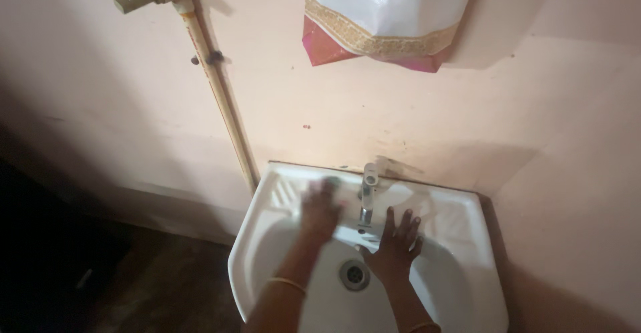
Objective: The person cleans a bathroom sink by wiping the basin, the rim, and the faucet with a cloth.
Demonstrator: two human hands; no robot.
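A white wash basin (467,286) hangs on a pinkish wall, with a metal tap (367,196) at its back rim and a drain (354,274) in the bowl. My left hand (320,209) is blurred on the basin's back ledge, left of the tap, and seems to hold a small greenish thing (330,185); what it is cannot be made out. My right hand (395,243) lies flat with fingers spread on the ledge, just right of and below the tap. Both wrists carry a thin bangle.
A beige pipe (224,106) runs down the wall to the basin's left corner. A white cloth with a gold and pink border (380,19) hangs above the basin. Dark floor lies to the left.
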